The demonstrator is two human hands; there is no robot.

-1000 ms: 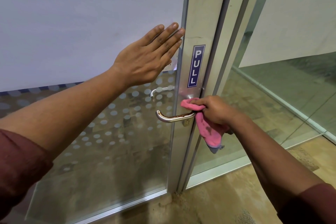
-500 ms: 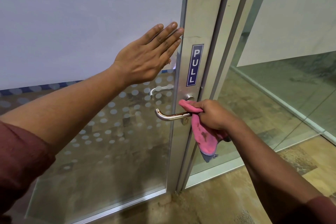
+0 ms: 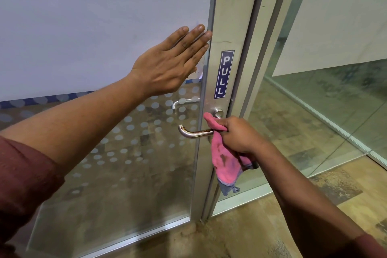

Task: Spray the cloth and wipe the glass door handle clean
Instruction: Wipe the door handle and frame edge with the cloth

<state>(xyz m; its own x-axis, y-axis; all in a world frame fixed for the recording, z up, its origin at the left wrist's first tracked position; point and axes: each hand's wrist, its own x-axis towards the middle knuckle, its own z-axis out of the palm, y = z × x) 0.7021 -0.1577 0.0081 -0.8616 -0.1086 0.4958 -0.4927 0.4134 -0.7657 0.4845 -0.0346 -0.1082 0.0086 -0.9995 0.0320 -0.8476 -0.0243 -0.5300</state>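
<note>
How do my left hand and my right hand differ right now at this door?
The left hand lies flat with straight fingers against the frosted glass; the right hand is curled round a pink cloth. The left hand sits higher, above the door handle; the right hand is level with the handle, at its base. Both arms wear maroon sleeves.

Right hand [image 3: 238, 135] grips pink cloth [image 3: 225, 165] against handle [image 3: 194, 132]; left hand [image 3: 167, 65] flat on door [image 3: 94, 27].

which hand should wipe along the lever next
Right. The right hand already grips the pink cloth at the base of the door handle; the left hand lies flat on the glass, with no cloth.
</note>
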